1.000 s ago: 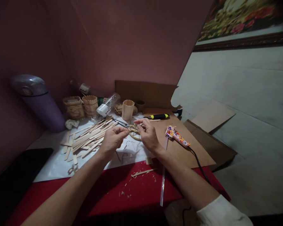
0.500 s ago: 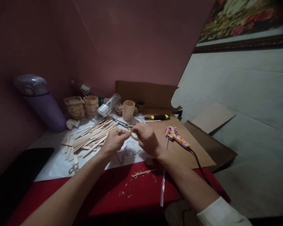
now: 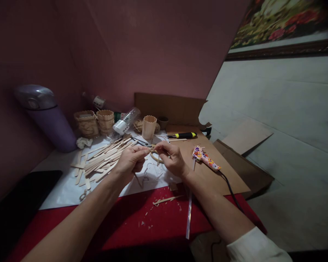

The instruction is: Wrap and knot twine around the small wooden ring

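Note:
My left hand [image 3: 131, 160] is closed in a pinch, with a thin strand of twine [image 3: 138, 181] hanging below its fingers. Close beside it on the right, my right hand [image 3: 171, 157] pinches the twine too, its fingertips nearly meeting the left ones. Scissors [image 3: 156, 157] with yellowish handles lie on the white paper behind and between the hands, partly hidden. A cup of wooden sticks [image 3: 149, 128] stands upright just beyond them. Loose wooden sticks [image 3: 105, 162] are piled left of my left hand.
A patterned glue gun [image 3: 206, 159] and a black-yellow cutter [image 3: 186, 135] lie on cardboard [image 3: 215, 163] at right. Behind are a plastic bottle [image 3: 127, 120] and two decorated cups [image 3: 105, 122]. A purple bottle [image 3: 50, 120] leans at left; a clear glue stick [image 3: 189, 216] overhangs the red cloth [image 3: 164, 218].
My right hand has turned and its fingers have shifted, showing more of the scissor handles. My left hand has moved slightly left and up. Both stay close together.

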`<state>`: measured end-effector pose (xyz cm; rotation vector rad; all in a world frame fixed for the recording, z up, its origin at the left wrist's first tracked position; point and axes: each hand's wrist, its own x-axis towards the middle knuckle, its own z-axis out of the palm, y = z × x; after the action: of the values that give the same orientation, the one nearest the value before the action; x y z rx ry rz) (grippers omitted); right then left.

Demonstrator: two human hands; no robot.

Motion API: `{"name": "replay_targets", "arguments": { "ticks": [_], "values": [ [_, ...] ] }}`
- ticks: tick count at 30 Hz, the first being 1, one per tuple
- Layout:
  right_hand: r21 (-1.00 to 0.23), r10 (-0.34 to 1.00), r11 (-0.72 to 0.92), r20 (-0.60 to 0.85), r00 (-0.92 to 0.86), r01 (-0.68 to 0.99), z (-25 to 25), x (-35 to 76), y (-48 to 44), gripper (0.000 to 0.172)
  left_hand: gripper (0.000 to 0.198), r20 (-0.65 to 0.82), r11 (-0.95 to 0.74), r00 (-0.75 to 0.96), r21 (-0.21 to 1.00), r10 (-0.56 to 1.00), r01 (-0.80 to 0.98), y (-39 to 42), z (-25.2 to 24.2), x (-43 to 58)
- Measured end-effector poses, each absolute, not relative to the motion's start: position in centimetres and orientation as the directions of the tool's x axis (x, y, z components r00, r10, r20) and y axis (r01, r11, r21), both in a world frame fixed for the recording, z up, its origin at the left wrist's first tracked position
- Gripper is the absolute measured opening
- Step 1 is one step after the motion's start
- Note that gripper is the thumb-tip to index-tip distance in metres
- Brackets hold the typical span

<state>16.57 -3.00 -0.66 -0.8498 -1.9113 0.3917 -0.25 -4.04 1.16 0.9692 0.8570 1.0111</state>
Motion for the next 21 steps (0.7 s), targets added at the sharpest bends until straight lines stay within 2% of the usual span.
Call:
{"name": "replay_targets", "arguments": {
  "ticks": [6, 12, 21],
  "values": [
    [-0.641, 0.725, 0.687, 0.64, -0.256, 0.343, -0.99, 16.55, -2.76, 0.016, 0.022, -0.116, 0.242, 0.366, 0.915, 0.923, -0.322, -4.27, 1.13, -0.34],
    [-0.644, 0.725, 0.687, 0.64, -0.254, 0.337, -1.45, 16.21, -2.67, 0.016, 0.026, -0.146, 0.248, 0.311, 0.916, 0.939, -0.316, -4.31, 1.15, -0.15],
    [-0.626, 0.751, 0.657, 0.593, -0.291, 0.419, -1.63, 15.91, -3.1, 0.013, 0.025, -0.167, 0.229, 0.216, 0.925, 0.962, -0.302, -4.0, 0.74, -0.12]
  ]
}}
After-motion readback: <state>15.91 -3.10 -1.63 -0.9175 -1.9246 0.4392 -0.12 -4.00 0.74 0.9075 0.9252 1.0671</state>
